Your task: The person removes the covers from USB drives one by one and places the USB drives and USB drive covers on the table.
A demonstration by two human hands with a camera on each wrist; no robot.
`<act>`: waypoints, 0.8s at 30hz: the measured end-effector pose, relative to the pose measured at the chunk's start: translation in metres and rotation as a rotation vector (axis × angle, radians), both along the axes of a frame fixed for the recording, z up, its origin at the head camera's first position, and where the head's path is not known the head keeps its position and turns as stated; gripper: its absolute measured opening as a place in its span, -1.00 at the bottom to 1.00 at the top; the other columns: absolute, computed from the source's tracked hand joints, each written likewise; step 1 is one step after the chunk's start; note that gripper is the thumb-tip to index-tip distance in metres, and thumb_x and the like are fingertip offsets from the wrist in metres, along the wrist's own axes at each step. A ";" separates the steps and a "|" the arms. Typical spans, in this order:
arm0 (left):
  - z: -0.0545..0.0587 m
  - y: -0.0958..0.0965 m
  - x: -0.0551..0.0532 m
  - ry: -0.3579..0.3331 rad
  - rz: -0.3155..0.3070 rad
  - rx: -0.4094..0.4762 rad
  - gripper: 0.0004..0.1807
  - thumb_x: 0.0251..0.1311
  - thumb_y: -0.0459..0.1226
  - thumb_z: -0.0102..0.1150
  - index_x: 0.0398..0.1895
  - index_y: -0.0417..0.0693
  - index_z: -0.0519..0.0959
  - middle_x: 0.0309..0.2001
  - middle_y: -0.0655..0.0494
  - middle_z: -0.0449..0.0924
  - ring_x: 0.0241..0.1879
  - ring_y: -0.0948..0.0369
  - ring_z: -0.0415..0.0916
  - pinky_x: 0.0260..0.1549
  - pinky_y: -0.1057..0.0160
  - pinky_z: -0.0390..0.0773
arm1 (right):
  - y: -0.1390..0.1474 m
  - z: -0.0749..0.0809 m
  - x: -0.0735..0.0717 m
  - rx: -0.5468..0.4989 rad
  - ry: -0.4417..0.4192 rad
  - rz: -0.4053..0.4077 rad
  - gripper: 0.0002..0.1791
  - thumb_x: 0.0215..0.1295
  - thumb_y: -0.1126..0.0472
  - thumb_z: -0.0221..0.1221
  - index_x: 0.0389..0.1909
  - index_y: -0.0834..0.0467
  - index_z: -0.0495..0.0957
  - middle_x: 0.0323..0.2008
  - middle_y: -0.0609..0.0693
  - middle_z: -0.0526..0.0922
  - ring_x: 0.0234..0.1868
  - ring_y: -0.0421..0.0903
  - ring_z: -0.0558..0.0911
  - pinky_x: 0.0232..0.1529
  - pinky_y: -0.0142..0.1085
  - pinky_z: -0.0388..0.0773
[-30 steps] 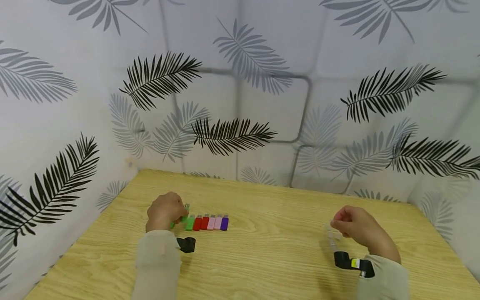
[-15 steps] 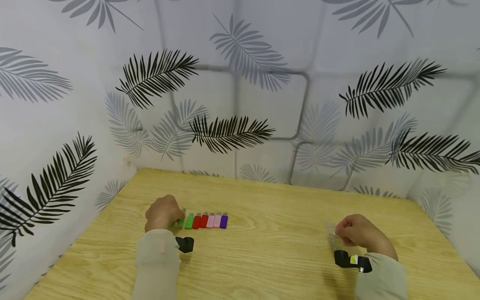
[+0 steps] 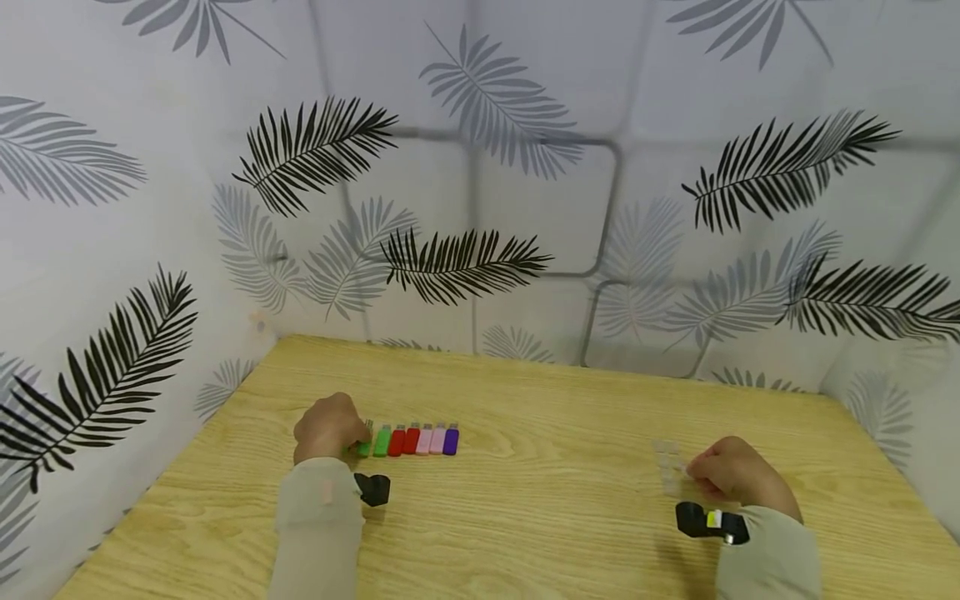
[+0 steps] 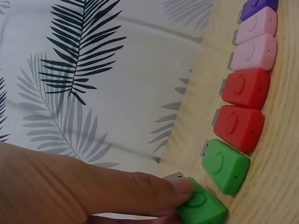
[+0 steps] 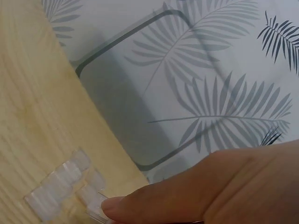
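Note:
My left hand (image 3: 330,429) is over the left end of a row of coloured USB flash drives. Its thumb and a finger pinch a green flash drive (image 4: 203,210), metal plug facing the wall, low at the tabletop. Beside it lie another green flash drive (image 4: 226,165), two red ones (image 4: 239,128), two pink ones (image 4: 253,53) and a purple one (image 4: 258,5). On the right, my right hand (image 3: 738,475) pinches a clear plastic cap (image 5: 97,207) between thumb and finger. Several more clear caps (image 5: 56,189) lie in a line just left of it.
The wood-grain table (image 3: 525,517) runs back to a white wall covering (image 3: 510,200) printed with leaves. Black wrist cameras (image 3: 372,489) sit at both sleeves, close above the tabletop.
My left hand has lowered the green flash drive to the tabletop at the row's left end. My right hand has moved down and to the right, beside the clear caps.

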State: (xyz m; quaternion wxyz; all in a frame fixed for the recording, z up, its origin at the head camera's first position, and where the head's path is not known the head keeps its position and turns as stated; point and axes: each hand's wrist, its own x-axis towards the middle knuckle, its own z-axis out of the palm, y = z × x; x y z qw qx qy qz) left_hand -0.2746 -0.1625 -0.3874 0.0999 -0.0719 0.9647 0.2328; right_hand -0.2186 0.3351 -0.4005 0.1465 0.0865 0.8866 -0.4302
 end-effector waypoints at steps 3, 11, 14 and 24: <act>-0.001 0.001 -0.001 -0.005 0.001 -0.013 -0.83 0.08 -0.30 0.27 -0.58 -0.20 0.61 -0.62 0.01 0.51 -0.57 0.09 0.41 -0.53 0.12 0.39 | 0.001 -0.006 -0.001 -0.058 -0.021 -0.030 -0.60 0.17 0.42 0.08 -0.78 0.08 0.24 -0.79 -0.10 0.24 -0.72 -0.22 0.24 -0.61 -0.37 0.27; -0.004 0.000 -0.003 0.005 -0.002 -0.024 -0.77 0.08 -0.28 0.29 -0.66 -0.15 0.54 -0.59 0.00 0.50 -0.57 0.08 0.40 -0.54 0.11 0.39 | 0.001 -0.013 -0.003 -0.125 -0.034 -0.047 -0.56 0.13 0.44 0.08 -0.80 0.05 0.18 -0.80 -0.11 0.23 -0.74 -0.23 0.20 -0.63 -0.38 0.25; -0.004 0.001 -0.002 0.006 0.000 -0.025 -0.74 0.08 -0.28 0.30 -0.67 -0.14 0.51 -0.58 0.01 0.48 -0.57 0.09 0.37 -0.56 0.13 0.37 | 0.000 -0.013 -0.003 -0.116 -0.039 -0.052 -0.56 0.13 0.44 0.10 -0.81 0.05 0.19 -0.81 -0.12 0.23 -0.74 -0.23 0.21 -0.64 -0.40 0.24; -0.005 0.004 -0.002 -0.013 0.000 -0.009 -0.66 0.14 -0.27 0.29 -0.73 -0.09 0.45 -0.67 0.08 0.35 -0.61 0.12 0.31 -0.59 0.17 0.32 | 0.003 -0.013 -0.001 -0.105 -0.041 -0.060 -0.61 0.20 0.41 0.12 -0.75 0.09 0.28 -0.77 -0.10 0.26 -0.72 -0.23 0.25 -0.63 -0.40 0.27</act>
